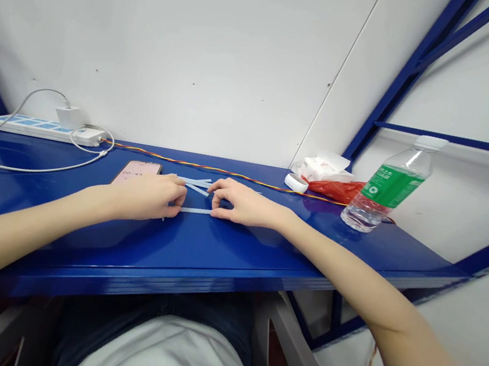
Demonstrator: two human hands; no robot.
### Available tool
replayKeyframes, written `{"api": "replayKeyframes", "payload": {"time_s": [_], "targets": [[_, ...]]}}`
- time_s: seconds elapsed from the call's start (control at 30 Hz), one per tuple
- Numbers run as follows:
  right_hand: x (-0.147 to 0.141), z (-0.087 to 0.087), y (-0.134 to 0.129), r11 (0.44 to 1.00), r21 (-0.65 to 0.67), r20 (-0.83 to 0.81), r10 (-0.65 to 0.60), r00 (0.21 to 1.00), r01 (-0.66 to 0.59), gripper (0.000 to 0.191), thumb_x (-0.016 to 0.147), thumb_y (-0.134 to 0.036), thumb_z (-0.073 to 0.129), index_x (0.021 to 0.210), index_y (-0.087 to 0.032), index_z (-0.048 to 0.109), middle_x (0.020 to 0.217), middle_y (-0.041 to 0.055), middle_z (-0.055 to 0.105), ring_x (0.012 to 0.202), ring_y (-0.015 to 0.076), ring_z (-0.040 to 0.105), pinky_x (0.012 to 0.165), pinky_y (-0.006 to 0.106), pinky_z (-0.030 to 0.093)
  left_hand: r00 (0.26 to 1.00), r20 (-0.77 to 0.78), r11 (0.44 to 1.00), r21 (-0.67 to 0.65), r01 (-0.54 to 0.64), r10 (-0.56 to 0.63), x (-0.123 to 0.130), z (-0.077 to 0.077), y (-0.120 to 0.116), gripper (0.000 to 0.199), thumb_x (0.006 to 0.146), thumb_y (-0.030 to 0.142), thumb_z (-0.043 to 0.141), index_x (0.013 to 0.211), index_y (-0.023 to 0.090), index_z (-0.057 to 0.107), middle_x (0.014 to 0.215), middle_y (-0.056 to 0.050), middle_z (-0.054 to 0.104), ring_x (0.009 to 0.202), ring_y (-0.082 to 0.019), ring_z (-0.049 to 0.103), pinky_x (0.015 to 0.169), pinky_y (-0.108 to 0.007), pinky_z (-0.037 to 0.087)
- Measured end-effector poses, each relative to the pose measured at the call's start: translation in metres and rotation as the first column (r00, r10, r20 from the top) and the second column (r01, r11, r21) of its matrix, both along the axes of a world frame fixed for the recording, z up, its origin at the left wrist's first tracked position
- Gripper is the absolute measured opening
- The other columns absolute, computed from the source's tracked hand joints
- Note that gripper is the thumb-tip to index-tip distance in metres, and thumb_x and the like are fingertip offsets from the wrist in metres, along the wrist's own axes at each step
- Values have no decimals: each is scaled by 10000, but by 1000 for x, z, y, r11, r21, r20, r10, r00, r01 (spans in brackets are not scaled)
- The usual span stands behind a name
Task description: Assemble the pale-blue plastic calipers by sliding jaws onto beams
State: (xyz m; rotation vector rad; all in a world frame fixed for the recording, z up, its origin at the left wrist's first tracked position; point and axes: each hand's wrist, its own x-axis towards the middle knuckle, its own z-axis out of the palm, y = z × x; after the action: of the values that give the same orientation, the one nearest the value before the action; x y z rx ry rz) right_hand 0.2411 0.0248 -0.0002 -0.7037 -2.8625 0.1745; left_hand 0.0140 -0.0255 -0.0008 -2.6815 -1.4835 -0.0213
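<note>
My left hand and my right hand rest on a blue metal shelf, fingertips facing each other. A thin, pale translucent stick spans the gap between them, its ends pinched in the fingers of both hands. Several similar sticks lie crossed just beyond it, with their ends hidden behind my fingers. A smartphone showing 00:49 lies beyond my left hand, partly covered by it.
A white power strip with a charger and white cables stands at the back left. A red-and-yellow twisted wire runs along the wall. At the right are tissues, a red plastic bag and a green-labelled water bottle.
</note>
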Motion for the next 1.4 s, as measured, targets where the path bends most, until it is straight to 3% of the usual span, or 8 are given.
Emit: {"api": "replayKeyframes", "payload": {"time_s": [0.23,0.57,0.8,0.97,1.17,1.4], "targets": [[5,6,1,999,39,51,-40,998,38,130,825,-286,615,785,-181,679,1218,106,551,1116,248,523,993,407,383,999,31,1000,-8,11,-11,1,1,1,155,820,274,455,754,209,580,919,-25,595,787,-161,577,741,-276,415],[3,5,2,998,31,61,44,997,-46,90,774,-191,599,698,-195,646,1197,71,589,1095,226,539,958,358,411,998,55,999,-26,40,-39,0,-1,3,165,842,294,429,789,211,562,923,-28,581,816,-166,566,758,-276,421],[3,5,2,981,191,-51,50,997,-39,57,752,-157,604,700,-178,610,1169,95,605,1086,234,540,952,381,394,995,8,991,89,101,-102,0,-4,5,227,892,327,392,831,201,571,870,-41,587,887,-194,544,774,-285,395],[5,6,1,968,245,-100,71,992,-45,33,773,-163,590,748,-181,603,1147,93,611,1058,220,541,925,369,395,995,-51,984,154,92,-85,3,0,4,257,897,328,407,800,201,609,777,-44,603,846,-207,554,728,-294,394],[-1,-1,0,947,320,-152,94,984,-41,162,864,-325,563,841,-172,609,1117,101,617,1008,224,539,866,367,408,986,-93,923,349,163,-140,6,-2,2,256,886,296,444,767,181,639,735,-65,604,789,-213,563,732,-313,426],[-12,-13,-6,909,414,-215,62,975,34,161,856,-307,576,789,-165,612,1075,101,640,972,222,547,840,370,404,958,-177,812,510,284,-223,12,-4,-1,260,886,244,461,698,160,620,656,-59,591,682,-188,543,646,-295,437]]}}
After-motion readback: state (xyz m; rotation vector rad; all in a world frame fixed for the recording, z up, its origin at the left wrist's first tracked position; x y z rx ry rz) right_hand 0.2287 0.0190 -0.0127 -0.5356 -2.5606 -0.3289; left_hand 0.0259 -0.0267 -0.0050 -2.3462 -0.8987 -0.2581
